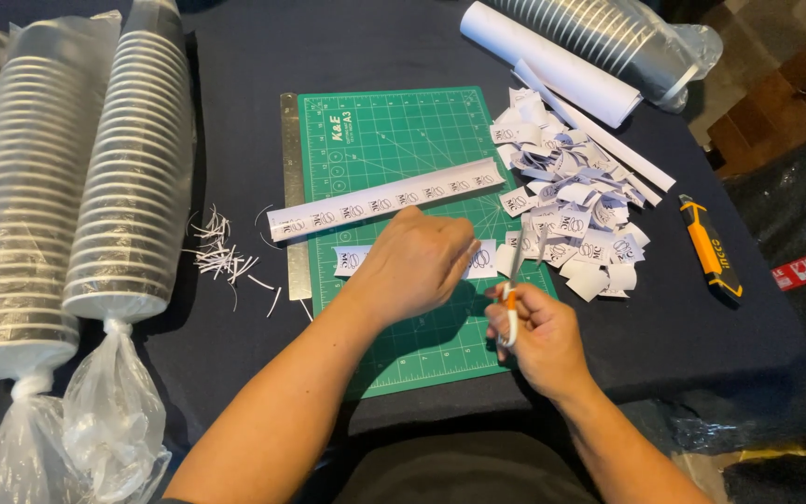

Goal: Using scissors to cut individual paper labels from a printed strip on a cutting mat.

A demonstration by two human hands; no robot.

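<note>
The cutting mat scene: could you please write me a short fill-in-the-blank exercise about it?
1. The right hand holds orange-handled ____.
2. The left hand holds a paper strip over a mat coloured ____.
3. The pile of cut labels lies to the ____ of the mat.
4. The utility knife lies on a ____ cloth.

Missing words: scissors; green; right; dark

Even overhead light, sharp focus — soft shadows under the forearms, corners falling dim.

A green cutting mat (403,140) carries a pale grid. The paper strip (384,198) is white with dark round marks, the scissors (509,313) apparently orange-handled, the knife (711,250) orange and black.
</note>
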